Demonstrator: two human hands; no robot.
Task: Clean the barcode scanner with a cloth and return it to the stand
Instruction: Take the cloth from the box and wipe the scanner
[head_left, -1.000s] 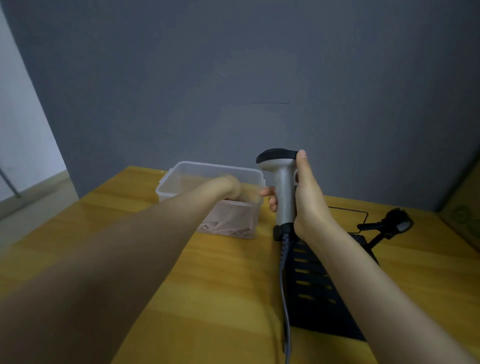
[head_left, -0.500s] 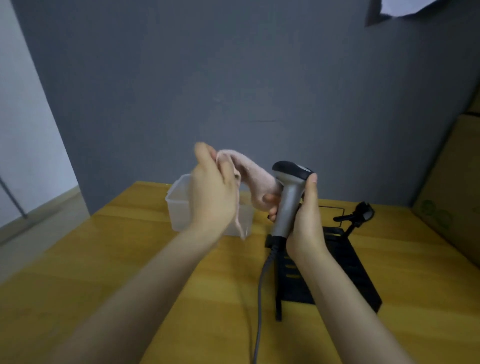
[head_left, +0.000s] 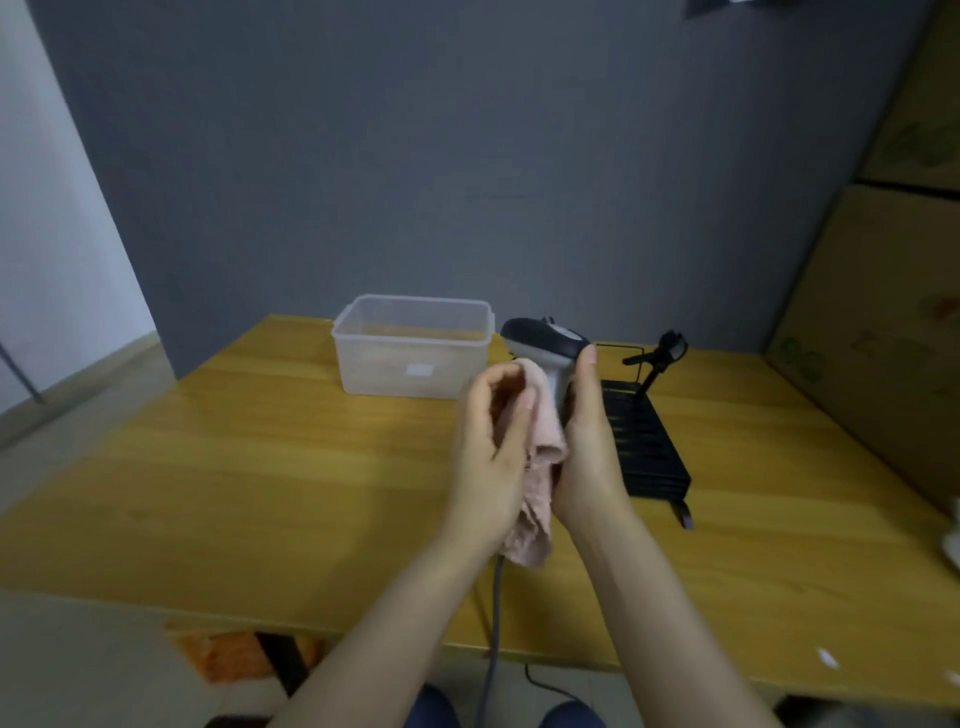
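Note:
My right hand (head_left: 587, 457) grips the grey handle of the barcode scanner (head_left: 545, 340), holding it upright above the table, its black head pointing left. A pale pink cloth (head_left: 540, 467) is pressed against the handle by my left hand (head_left: 491, 457) and hangs down between both hands. The scanner's grey cable (head_left: 493, 623) drops off the table's front edge. The black stand (head_left: 644, 441), a slatted base with a thin arm and cradle (head_left: 670, 345), sits just right of my hands.
A clear plastic box (head_left: 413, 353) stands behind my left hand on the yellow wooden table (head_left: 260, 467). Cardboard boxes (head_left: 883, 312) line the right side. A grey wall is behind. My knees show below the table edge.
My left hand took the cloth out of the plastic box and brought it down against the scanner's handle. The view pulled back and both hands moved nearer to me.

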